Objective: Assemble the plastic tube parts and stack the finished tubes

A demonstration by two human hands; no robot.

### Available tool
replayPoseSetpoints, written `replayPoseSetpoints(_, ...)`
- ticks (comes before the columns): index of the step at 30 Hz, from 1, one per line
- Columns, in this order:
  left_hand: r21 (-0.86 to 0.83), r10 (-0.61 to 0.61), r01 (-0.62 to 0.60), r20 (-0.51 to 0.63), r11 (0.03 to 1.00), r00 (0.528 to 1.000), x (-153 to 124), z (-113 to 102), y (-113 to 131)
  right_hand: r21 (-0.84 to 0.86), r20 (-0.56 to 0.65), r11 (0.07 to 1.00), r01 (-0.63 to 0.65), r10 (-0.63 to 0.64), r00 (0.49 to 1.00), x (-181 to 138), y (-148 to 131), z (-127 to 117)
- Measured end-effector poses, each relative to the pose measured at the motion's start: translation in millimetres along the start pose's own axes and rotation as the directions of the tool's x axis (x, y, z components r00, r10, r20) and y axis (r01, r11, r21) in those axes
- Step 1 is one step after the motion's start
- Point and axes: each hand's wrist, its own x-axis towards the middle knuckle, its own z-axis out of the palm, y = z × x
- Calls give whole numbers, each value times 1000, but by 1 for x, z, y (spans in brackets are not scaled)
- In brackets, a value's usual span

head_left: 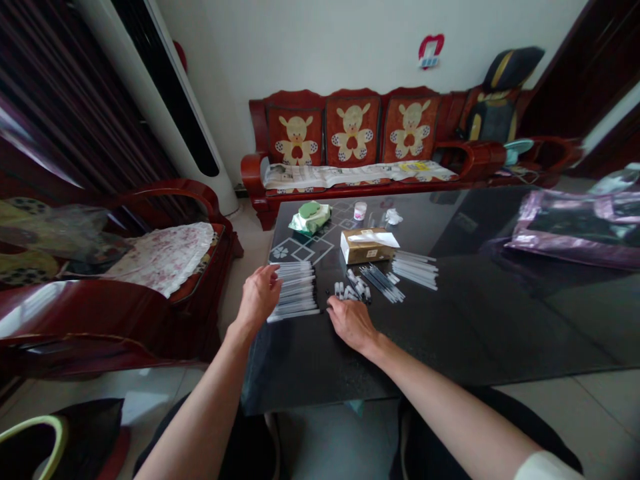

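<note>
My left hand (260,293) rests at the left ends of a row of pens (296,291) with clear barrels and dark tips, laid side by side. Its fingers are slightly apart and touch or hover over the ends. Close to the table's near side, my right hand (351,323) has its fingertips drawn together by a small black piece; what they hold, if anything, is hidden. Just beyond it lies a loose heap of pen caps (356,287), clear and black. Several ink refills (383,283) sit to their right, and beside those are empty clear pen barrels (416,269).
A tissue box (369,247) stands behind the pen parts on the dark glossy table (450,320). Farther back are a green wipes pack (311,218), a small white jar (360,211) and a crumpled tissue (393,217). A purple-edged plastic bag (570,250) lies at right.
</note>
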Motion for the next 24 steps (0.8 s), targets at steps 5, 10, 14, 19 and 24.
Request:
replayPoseSetpoints(5,-308,320,-274,109,911,941,-29,44,55,-50,-22,992,-120,119,993,-11,38,-18)
replayPoseSetpoints(10,-333,520,-415,351,846,779,-61,70,93,-85,-89,934,-347,340,936,-25,104,-30)
replayPoseSetpoints(14,-297,522,-430,434,853,734,-68,71,102,-80,-116,864,-497,487,865,-30,146,-33)
replayPoseSetpoints(19,-284,538,-457,442,843,718,-66,72,102,-85,-93,844,-530,523,847,-25,159,-32)
replayPoseSetpoints(24,-249,540,-481,454,841,708,-64,74,102,-118,-51,860,-497,495,868,-17,158,-25)
